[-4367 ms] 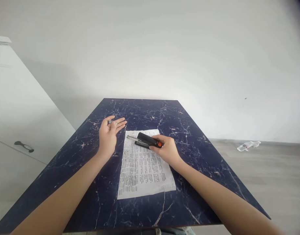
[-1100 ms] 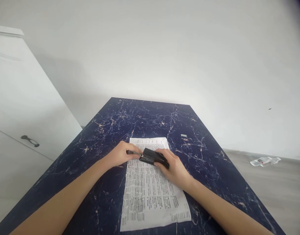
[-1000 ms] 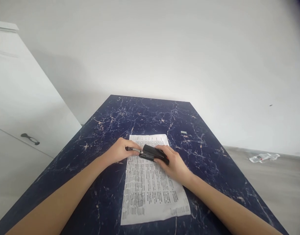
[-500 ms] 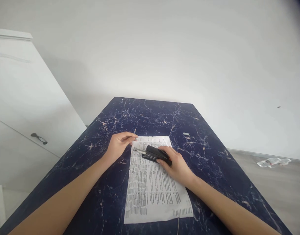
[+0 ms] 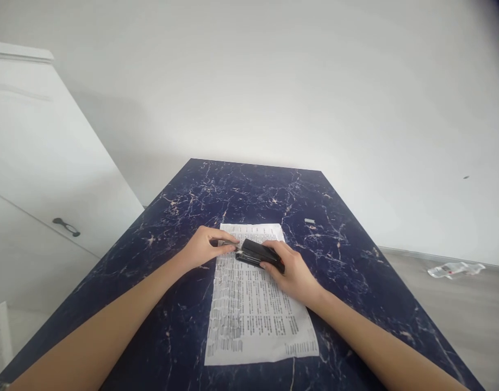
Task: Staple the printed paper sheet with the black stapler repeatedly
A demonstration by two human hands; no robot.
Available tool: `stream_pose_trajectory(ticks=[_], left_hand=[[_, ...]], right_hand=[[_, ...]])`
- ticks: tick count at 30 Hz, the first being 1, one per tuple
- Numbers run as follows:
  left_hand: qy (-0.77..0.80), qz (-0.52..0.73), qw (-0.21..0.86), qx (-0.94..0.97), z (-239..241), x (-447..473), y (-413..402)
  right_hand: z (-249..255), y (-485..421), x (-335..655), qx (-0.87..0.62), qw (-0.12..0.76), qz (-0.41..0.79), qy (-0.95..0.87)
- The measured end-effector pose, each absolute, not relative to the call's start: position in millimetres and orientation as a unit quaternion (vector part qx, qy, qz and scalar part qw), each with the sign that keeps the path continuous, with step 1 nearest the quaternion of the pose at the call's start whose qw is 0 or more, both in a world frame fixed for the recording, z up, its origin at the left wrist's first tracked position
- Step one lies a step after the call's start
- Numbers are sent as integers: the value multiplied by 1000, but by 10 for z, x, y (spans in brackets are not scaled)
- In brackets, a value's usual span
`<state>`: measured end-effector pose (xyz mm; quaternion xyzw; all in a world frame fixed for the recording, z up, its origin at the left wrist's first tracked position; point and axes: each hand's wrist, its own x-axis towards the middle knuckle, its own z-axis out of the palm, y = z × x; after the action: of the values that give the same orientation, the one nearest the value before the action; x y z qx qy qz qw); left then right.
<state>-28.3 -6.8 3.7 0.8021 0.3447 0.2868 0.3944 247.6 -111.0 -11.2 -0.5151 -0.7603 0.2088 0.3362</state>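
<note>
A black stapler (image 5: 257, 253) lies on a printed sheet of paper (image 5: 255, 304) on the dark blue marbled table (image 5: 184, 201). My right hand (image 5: 292, 271) grips the stapler's rear end from the right. My left hand (image 5: 206, 247) is curled, its fingertips pinched at the metal staple tray sticking out of the stapler's front. A small strip of staples (image 5: 310, 221) lies on the table beyond my right hand.
A white cabinet (image 5: 37, 163) with a dark handle (image 5: 66, 226) stands to the left of the table. A crushed clear plastic bottle (image 5: 453, 268) lies on the grey floor at the right. A white wall runs behind the table.
My left hand had drawn back from the stapler half a second ago; now its fingertips are back at the metal tray at the stapler's front. My right hand has kept its grip.
</note>
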Motion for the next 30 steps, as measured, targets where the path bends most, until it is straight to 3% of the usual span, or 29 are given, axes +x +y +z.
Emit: stream_pose_trajectory(ticks=[16,30], left_hand=[[314,239,432,811,32,-263,-39],[241,219,387,863,8,-379,66]], right_hand=[[-79,-1110,2460,-514,330,213,-763],[-84,-1118,2482,-514,337,221,-757]])
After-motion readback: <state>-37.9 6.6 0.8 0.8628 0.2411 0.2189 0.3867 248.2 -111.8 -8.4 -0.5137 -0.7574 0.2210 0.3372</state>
